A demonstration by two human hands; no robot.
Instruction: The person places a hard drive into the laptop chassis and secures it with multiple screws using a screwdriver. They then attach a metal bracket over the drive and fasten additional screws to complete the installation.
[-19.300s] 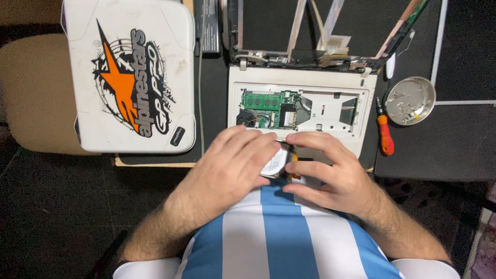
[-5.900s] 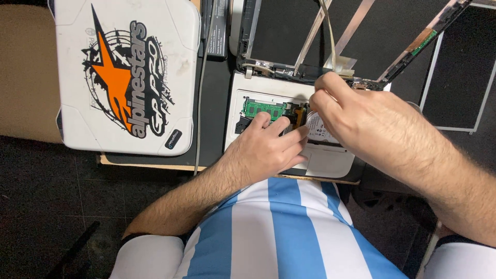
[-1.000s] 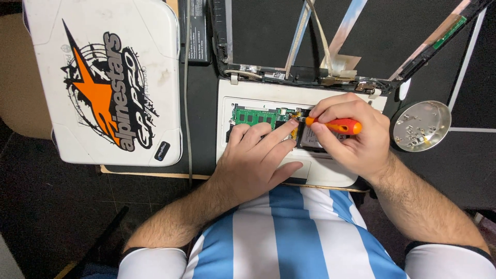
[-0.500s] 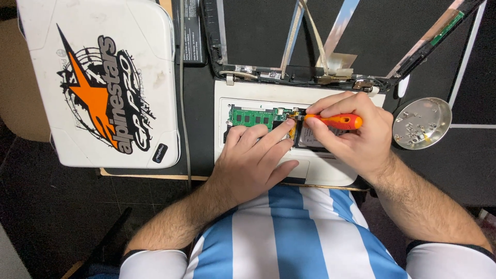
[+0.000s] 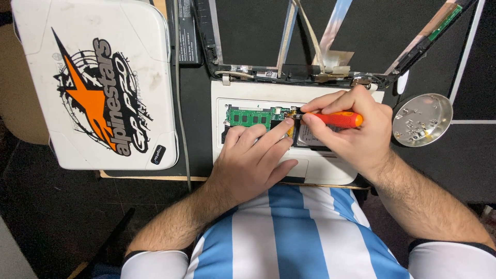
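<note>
screwdriver (image 5: 338, 120): orange handle, lying nearly level, long axis running from 3 o'clock (handle) to 9 o'clock (tip). the tip meets a small gold-coloured fitting just right of the green circuit board (image 5: 250, 117), inside the opened white laptop base (image 5: 330, 173).

right hand (image 5: 356, 132): at 3 o'clock of the tip, the nearer hand to the tool. fingers curled and closed around the handle, thumb below, fingertips on top.

left hand (image 5: 253, 163): at 6 o'clock of the tip, fingers extended together, palm down on the laptop base. fingertips rest at the lower edge of the circuit board, just beside the screwdriver tip. holds nothing.

round metal dish (image 5: 422, 120): at 3 o'clock of the right hand, near, with small bits inside.

white case with orange star sticker (image 5: 98, 82): at 9 o'clock, well apart.
</note>
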